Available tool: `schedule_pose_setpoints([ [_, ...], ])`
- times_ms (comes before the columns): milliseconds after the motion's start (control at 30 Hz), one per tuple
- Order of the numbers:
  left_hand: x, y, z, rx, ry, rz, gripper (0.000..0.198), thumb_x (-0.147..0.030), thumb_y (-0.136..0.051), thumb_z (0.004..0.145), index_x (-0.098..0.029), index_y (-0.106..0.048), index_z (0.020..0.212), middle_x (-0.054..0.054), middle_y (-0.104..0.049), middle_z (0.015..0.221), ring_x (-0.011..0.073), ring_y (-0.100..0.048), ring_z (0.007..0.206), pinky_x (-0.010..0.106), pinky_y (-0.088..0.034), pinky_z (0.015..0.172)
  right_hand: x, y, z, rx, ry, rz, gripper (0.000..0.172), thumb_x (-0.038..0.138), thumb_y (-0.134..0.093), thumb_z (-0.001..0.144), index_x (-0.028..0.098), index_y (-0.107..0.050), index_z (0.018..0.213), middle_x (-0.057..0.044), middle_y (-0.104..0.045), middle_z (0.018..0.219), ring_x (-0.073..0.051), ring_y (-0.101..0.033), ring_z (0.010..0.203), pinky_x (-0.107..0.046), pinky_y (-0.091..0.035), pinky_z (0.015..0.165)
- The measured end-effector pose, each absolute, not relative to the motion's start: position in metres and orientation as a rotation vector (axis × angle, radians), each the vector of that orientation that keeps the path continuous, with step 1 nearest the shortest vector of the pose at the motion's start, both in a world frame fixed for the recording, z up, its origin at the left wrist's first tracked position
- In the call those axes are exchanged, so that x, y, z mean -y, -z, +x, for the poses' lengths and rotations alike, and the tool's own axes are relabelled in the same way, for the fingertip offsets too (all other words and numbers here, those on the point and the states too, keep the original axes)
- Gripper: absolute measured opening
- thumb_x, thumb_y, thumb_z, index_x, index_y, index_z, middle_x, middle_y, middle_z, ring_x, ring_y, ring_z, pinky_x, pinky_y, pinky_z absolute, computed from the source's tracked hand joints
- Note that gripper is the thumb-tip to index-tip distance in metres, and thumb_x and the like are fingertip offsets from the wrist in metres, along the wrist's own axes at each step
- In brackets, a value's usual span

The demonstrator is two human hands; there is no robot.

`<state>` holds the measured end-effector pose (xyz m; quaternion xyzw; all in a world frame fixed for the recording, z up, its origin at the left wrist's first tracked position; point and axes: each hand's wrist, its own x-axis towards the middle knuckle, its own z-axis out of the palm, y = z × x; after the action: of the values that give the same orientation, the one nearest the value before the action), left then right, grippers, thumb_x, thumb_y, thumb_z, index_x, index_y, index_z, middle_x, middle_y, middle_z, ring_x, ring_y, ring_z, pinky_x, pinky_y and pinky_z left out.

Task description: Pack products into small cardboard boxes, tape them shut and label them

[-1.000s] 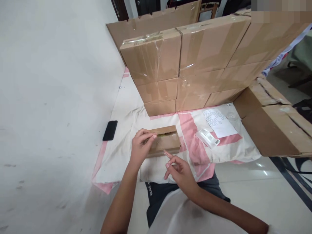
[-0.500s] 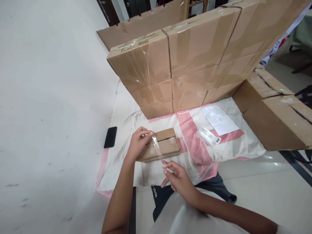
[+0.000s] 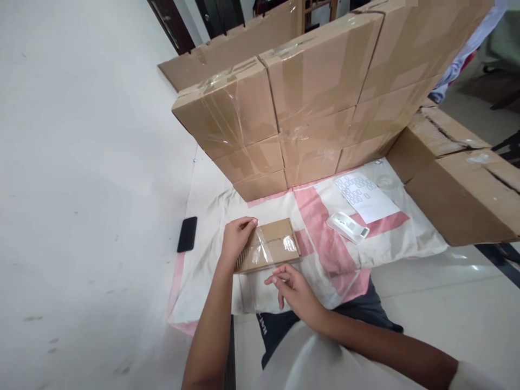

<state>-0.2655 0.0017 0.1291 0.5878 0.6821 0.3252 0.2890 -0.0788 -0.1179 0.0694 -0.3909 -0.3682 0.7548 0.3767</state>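
Observation:
A small, flat cardboard box (image 3: 280, 232) lies on the pink and white cloth in front of me. Across its top runs a strip of clear tape (image 3: 265, 250). Thumb and fingertips of my left hand (image 3: 238, 238) pinch the far end of the strip, at the box's back edge. At the front edge is my right hand (image 3: 296, 290), its index finger and thumb closed around the near end, the other fingers loosely curled. A striped patch on the box's left end is partly covered by my left hand.
Taped cardboard boxes (image 3: 320, 70) form a wall behind the box, and more cartons (image 3: 450, 200) stand at right. A black phone (image 3: 187, 234) lies at left. On the cloth (image 3: 314, 216) rest a white plastic object (image 3: 348, 227) and a printed sheet (image 3: 379, 208).
The tape strip, held slanting above the box before, now lies lower across its top. My right hand has shifted slightly left; my left hand still pinches the far end.

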Motion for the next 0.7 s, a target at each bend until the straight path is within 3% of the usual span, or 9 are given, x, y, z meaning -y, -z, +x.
schedule_pose_setpoints([
  [400,-0.012,-0.133,-0.261,-1.977,-0.462,1.639,0.03,-0.052,-0.058,0.086,-0.029,-0.078,0.084,0.0,-0.078,0.089,0.021,-0.066,0.078,0.029,-0.038,0.065,0.114,-0.073,-0.091,0.817,-1.795,-1.128,0.052,0.069,-0.068,0.077,0.02,-0.052,0.075,-0.007,-0.076,0.081,-0.005,-0.042,0.038,-0.022,-0.037,0.038],
  [567,-0.016,-0.135,-0.257,-2.053,-0.372,1.643,0.035,-0.056,-0.056,0.086,-0.028,-0.075,0.076,0.002,-0.076,0.083,0.0222,-0.063,0.073,0.029,-0.033,0.062,0.109,-0.064,-0.096,0.748,-1.783,-1.153,0.054,0.07,-0.073,0.07,0.017,-0.064,0.073,-0.005,-0.075,0.078,-0.005,-0.04,0.038,-0.022,-0.033,0.037],
  [700,-0.017,-0.14,-0.253,-2.032,-0.317,1.688,0.038,-0.057,-0.051,0.086,-0.028,-0.075,0.081,0.003,-0.077,0.088,0.0239,-0.065,0.079,0.029,-0.038,0.066,0.108,-0.057,-0.099,0.724,-1.761,-1.212,0.053,0.068,-0.078,0.066,0.015,-0.073,0.073,-0.001,-0.067,0.063,-0.005,-0.039,0.039,-0.021,-0.031,0.036],
])
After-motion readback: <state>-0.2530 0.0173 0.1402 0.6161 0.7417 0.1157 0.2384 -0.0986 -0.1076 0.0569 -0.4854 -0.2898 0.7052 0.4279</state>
